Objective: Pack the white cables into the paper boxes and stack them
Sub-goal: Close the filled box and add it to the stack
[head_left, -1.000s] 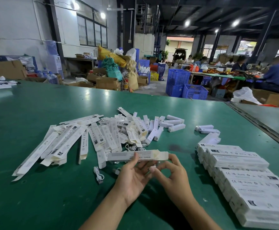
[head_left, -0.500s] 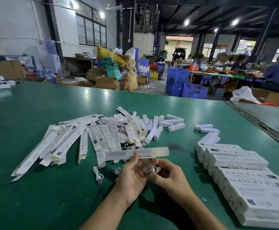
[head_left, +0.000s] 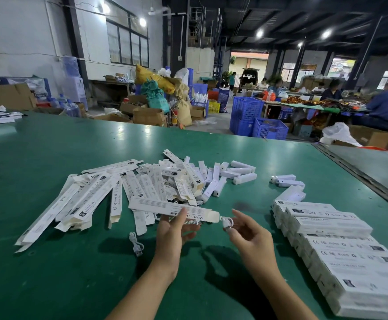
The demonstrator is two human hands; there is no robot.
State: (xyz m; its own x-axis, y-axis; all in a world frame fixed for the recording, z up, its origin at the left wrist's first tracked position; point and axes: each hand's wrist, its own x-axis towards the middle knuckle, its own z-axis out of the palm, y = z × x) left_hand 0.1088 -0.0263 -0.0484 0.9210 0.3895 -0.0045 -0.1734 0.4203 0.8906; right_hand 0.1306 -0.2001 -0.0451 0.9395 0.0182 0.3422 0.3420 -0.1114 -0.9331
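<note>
Holding a long paper box (head_left: 172,207) from underneath, left hand (head_left: 172,229) grips it near mid-length with the thumb on top. The open flap end sticks out right of that grip. Further left of the grip: pile of flat boxes (head_left: 91,199) and one loose cable (head_left: 136,244) on the green table (head_left: 50,285). Just off the flap, coiled white cable (head_left: 226,221) is pinched at right hand (head_left: 248,234) fingertips, other fingers loose. Cable likely light, floppy, springy, so pinch the whole coil. Box is thin card and probably crushes easily, so hold the sides lightly. Right of the pinch: stack of packed boxes (head_left: 340,239).
</note>
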